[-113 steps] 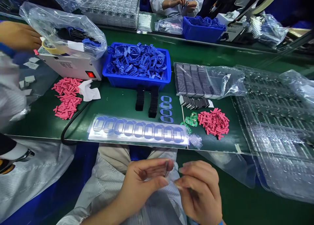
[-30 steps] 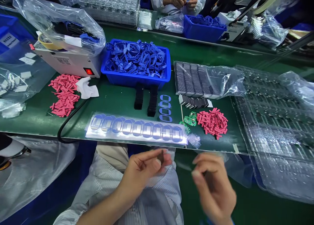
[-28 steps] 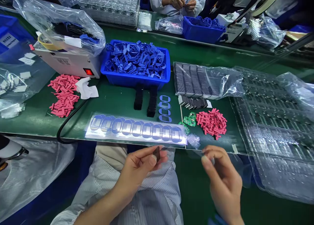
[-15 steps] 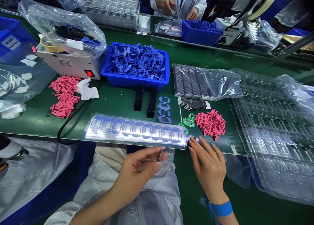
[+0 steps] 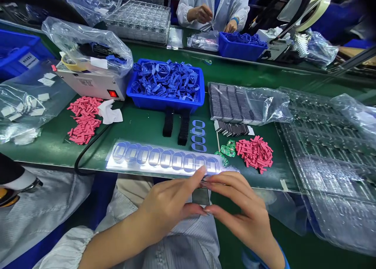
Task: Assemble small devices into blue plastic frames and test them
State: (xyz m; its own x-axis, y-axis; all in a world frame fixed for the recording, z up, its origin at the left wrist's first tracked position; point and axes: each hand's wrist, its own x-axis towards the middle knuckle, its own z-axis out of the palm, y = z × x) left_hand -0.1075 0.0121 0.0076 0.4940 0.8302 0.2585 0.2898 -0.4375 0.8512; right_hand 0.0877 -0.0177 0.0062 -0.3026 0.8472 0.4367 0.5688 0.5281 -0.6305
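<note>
Just off the front edge of the bench, my left hand (image 5: 172, 200) and my right hand (image 5: 242, 202) meet around a small flat grey rectangular piece (image 5: 201, 196). Fingers and thumbs of both hands are closed at its edges; what kind of part it is I cannot make out. Right behind the fingers lies a clear sheet strip (image 5: 141, 169) bearing a row of blue-rimmed oval films. Beyond it are several loose blue oval frames (image 5: 198, 139), some green circuit boards (image 5: 227, 149) and a heap of pink strips (image 5: 255, 153).
A blue bin (image 5: 166, 104) of blue plastic parts stands mid-bench, with stacks of black strips (image 5: 183, 128) before it. A bagged stack of dark slabs (image 5: 235, 102) and clear trays (image 5: 331, 171) lie right. A white box (image 5: 88, 83) stands left. Across the bench sits a co-worker (image 5: 213, 10).
My right hand has come from the bench edge over to my left hand, and both now touch the small flat piece. The view has shifted slightly.
</note>
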